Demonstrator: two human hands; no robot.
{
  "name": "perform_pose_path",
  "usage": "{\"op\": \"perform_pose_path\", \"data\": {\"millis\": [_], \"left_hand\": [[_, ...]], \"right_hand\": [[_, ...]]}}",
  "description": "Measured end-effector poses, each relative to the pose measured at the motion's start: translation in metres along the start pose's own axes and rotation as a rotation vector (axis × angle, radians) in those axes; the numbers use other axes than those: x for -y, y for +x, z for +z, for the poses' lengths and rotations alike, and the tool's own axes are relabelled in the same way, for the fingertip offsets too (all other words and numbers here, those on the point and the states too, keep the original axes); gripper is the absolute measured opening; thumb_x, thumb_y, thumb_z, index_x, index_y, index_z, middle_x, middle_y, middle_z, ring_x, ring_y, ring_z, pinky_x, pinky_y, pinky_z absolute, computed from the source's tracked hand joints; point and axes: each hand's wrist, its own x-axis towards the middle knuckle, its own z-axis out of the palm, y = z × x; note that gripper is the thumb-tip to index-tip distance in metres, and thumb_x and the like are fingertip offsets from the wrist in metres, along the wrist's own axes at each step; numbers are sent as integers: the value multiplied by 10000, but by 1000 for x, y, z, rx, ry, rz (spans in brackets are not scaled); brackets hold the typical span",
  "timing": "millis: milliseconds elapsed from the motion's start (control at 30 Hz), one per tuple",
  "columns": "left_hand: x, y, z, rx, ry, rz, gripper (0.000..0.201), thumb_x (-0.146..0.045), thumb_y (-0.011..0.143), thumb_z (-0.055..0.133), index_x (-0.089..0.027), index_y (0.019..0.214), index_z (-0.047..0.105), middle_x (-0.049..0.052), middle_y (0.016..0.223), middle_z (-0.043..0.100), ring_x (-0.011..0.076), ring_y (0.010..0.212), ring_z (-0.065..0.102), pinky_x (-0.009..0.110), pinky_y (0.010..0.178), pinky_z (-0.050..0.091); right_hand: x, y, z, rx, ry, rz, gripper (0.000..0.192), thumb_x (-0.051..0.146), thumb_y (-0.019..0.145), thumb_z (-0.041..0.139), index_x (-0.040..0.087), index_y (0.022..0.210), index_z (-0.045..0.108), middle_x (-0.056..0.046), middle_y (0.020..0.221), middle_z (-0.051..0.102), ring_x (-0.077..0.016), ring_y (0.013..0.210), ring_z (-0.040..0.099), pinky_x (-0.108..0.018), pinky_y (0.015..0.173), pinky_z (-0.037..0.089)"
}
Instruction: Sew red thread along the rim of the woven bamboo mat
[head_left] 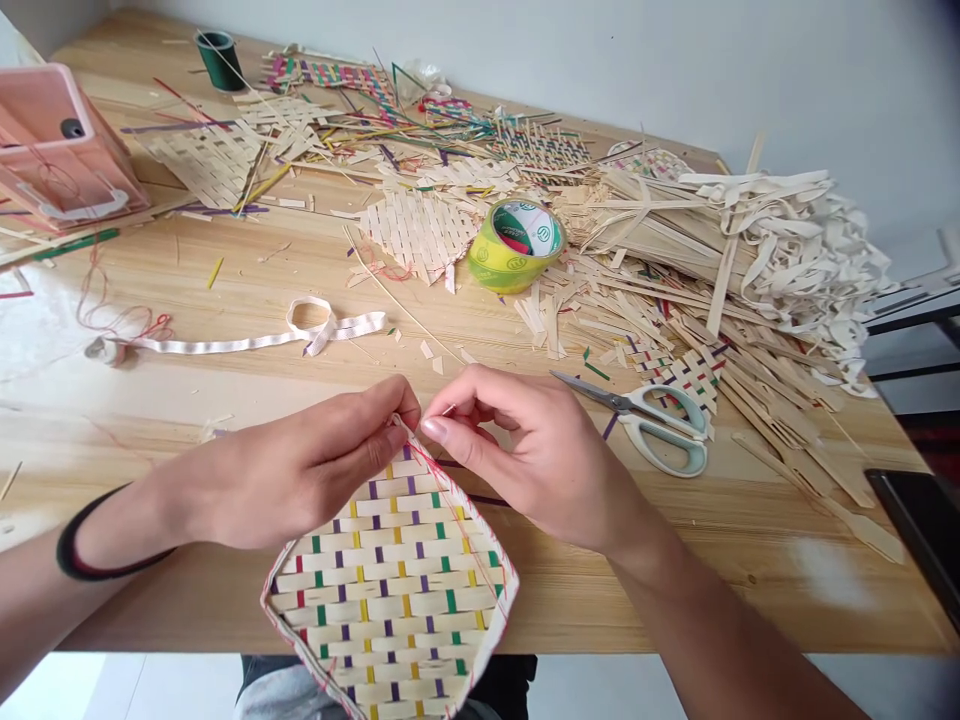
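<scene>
Woven panel [390, 600], bordered in white binding [491, 635] with red stitches: it lies at the near edge of the desk [600, 620], its lower end overhanging your lap, one corner raised toward your hands, presumably to bring the border within easy reach. Your left hand [300, 480] is clamped on that corner, thumb against fingers, apparently to steady the edge. Your right hand [525, 440], just beside it, is nearly closed; thumb and forefinger pinch a thin sliver [448, 409], perhaps a needle, too small to identify. Red thread [429, 462] trails down the panel. Beyond, the scissors [619, 402] lie near your right hand, seemingly for ready use; farther off stands the tape roll [510, 268].
</scene>
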Motion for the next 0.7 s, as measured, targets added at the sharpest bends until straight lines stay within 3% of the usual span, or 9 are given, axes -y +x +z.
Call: {"op": "perform_pose_path", "data": {"millis": [133,233,400,700], "left_hand": [[4,-2,0,23,27,-28,307,-420,1046,456,-215,1125,671,121,1194,740,303,1214,654,393,1083,551],[3,-1,0,2,12,-61,301,-463,1023,489,-231,1120,653,103,1136,741,304,1141,676,363,997,577],[0,2,2,42,2,-110,335,-479,1063,363,-220,1017,571,59,901,702,232,848,668,310,764,566],[0,3,3,46,46,-114,286,-435,1049,376,-211,961,530,61,878,692,237,857,664,330,716,528]], "right_hand": [[-1,0,-1,-9,-77,-74,127,143,1012,660,164,888,678,1,806,699,-103,700,613,-219,647,476],[-2,1,0,-22,-127,-153,159,133,1041,622,170,891,659,-4,816,677,-113,737,610,-236,707,481],[-3,1,2,-48,-166,-218,176,121,1056,600,170,892,637,-4,803,620,-118,740,573,-243,723,473],[-3,1,5,-58,-241,-252,238,118,1065,571,194,843,613,-2,769,613,-133,715,561,-269,697,467]]}}
